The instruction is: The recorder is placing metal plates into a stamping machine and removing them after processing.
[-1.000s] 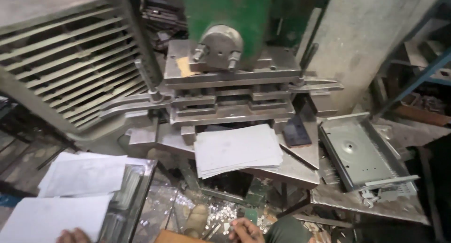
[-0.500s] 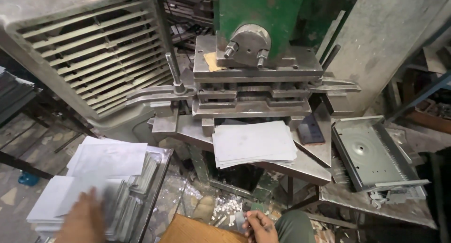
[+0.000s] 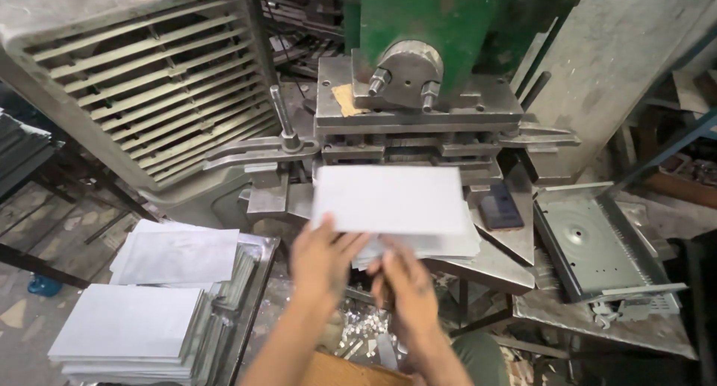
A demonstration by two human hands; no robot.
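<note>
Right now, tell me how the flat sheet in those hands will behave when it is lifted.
The grey sheet stays flat past the left hand, so probably stiff metal. It looks thin, likely light. Its smooth face may slide on the stack below the right hand.

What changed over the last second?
Both hands came up from the bottom edge to the press table. The left hand now holds a flat grey metal sheet by its near edge, raised over the stack of sheets; the right hand, blurred, is at the stack's near edge. Unchanged: the green press, the dark phone, the sheet piles at left, and the punched tray.
</note>
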